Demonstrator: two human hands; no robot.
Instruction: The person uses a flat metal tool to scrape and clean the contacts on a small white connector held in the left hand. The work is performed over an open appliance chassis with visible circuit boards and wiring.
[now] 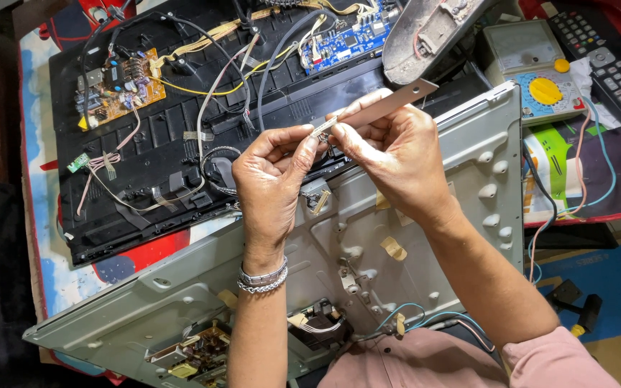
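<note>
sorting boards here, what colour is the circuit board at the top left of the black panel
Orange-tan circuit board, seen in the head view, the only one.

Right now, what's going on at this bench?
A person holds a thin flat strip between both hands above a grey metal back panel. The left hand pinches the strip's near end with its fingertips; the right hand supports it from behind. Behind lies an opened black rear cover with an orange circuit board and a blue one. A multimeter and remotes sit at right.

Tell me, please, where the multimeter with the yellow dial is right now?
In the head view, the multimeter lies at upper right, beyond the grey metal panel and left of the remote controls.
</note>
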